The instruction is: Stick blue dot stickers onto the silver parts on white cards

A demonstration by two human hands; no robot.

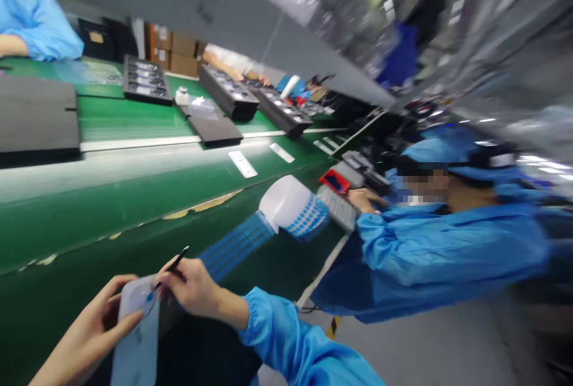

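Note:
My left hand (92,329) grips a flat white remote-like part (136,338) near the frame's bottom left, fingers curled round its edge. My right hand (192,287), in a blue sleeve, pinches black tweezers (172,266) whose tip touches a small blue dot sticker on the white part. A roll of blue dot stickers (290,207) lies on the green table just beyond, its strip (237,243) running toward my hands.
A green conveyor belt (111,195) carries white parts (242,164). Black trays (147,79) and a dark pad (38,114) sit behind it. A co-worker in blue (447,243) leans over the table on the right; another person's blue sleeve (36,22) shows top left.

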